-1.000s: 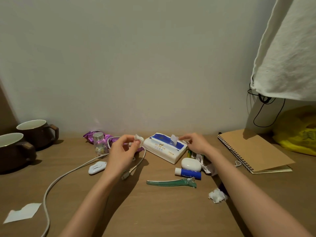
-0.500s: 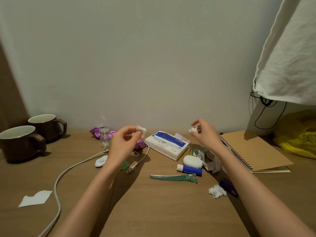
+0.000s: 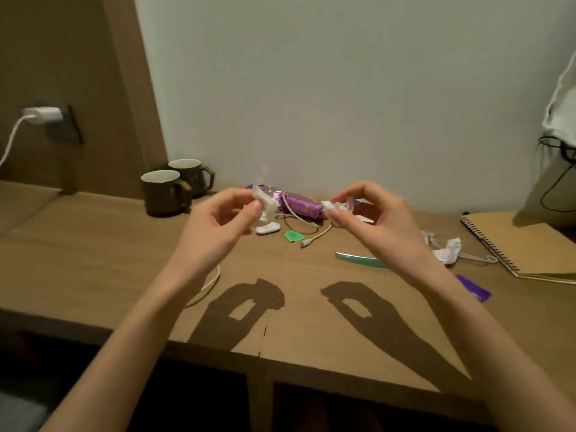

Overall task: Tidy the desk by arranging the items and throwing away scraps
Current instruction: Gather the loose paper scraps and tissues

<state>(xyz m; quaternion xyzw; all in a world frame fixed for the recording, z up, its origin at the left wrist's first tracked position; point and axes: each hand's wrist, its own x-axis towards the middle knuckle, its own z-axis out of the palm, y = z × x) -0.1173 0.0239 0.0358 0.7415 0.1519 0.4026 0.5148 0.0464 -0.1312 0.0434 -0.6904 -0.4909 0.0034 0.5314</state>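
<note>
My left hand (image 3: 218, 226) is raised above the wooden desk (image 3: 296, 313) and pinches a crumpled white tissue scrap (image 3: 265, 204) between thumb and fingers. My right hand (image 3: 374, 219) is raised too and pinches another white tissue scrap (image 3: 332, 207). Behind the hands lie a purple wrapper (image 3: 300, 205), a white cable (image 3: 311, 235), a small white device (image 3: 267, 228) and a green packet (image 3: 293, 236). A teal hair clip (image 3: 358, 259) lies partly under my right wrist. Crumpled paper (image 3: 448, 249) rests to the right.
Two brown mugs (image 3: 165, 191) stand at the back left by the wall. A spiral notebook (image 3: 523, 247) lies at the right edge, a purple scrap (image 3: 473, 288) near it. A charger (image 3: 40, 115) is plugged in on the left panel. The desk's front edge (image 3: 258, 353) runs below my forearms.
The view has swung left and closer. Both hands have lifted and come nearer together, each still pinching its tissue scrap. The tissue box is hidden behind my right hand.
</note>
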